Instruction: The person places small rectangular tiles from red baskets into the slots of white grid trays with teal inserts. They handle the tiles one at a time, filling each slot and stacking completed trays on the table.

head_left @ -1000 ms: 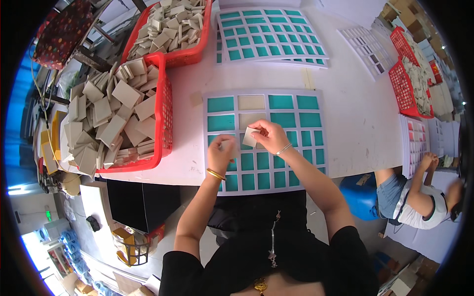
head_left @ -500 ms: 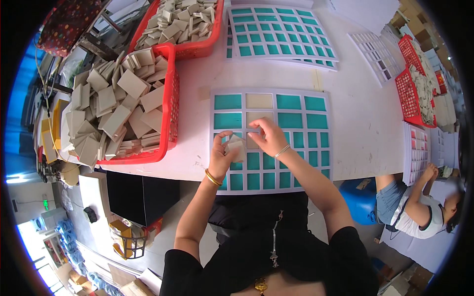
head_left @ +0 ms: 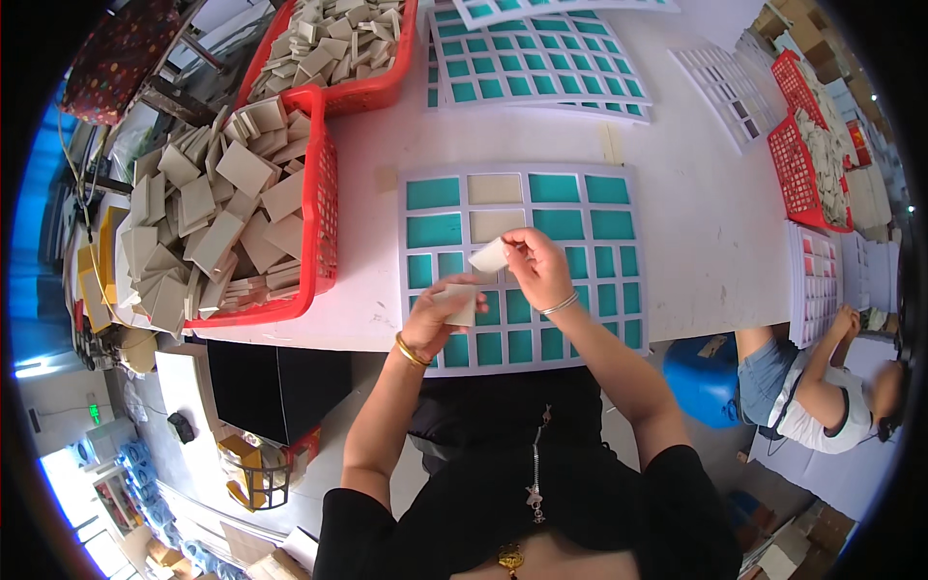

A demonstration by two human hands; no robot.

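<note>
Bright, even light covers the white table (head_left: 367, 213), leaving only soft, faint shadows near the hands. The right hand (head_left: 539, 269) looks fairly crisp; the left hand (head_left: 440, 317) is slightly smeared at the fingers. Low and far to the left of the left hand, a window (head_left: 60, 476) glares white with a bluish fringe. Far out from both hands, straight edges bow, fine detail softens and black rounds off every corner.

Dotted fabric (head_left: 121, 63), black box (head_left: 245, 391), co-worker (head_left: 822, 401).
</note>
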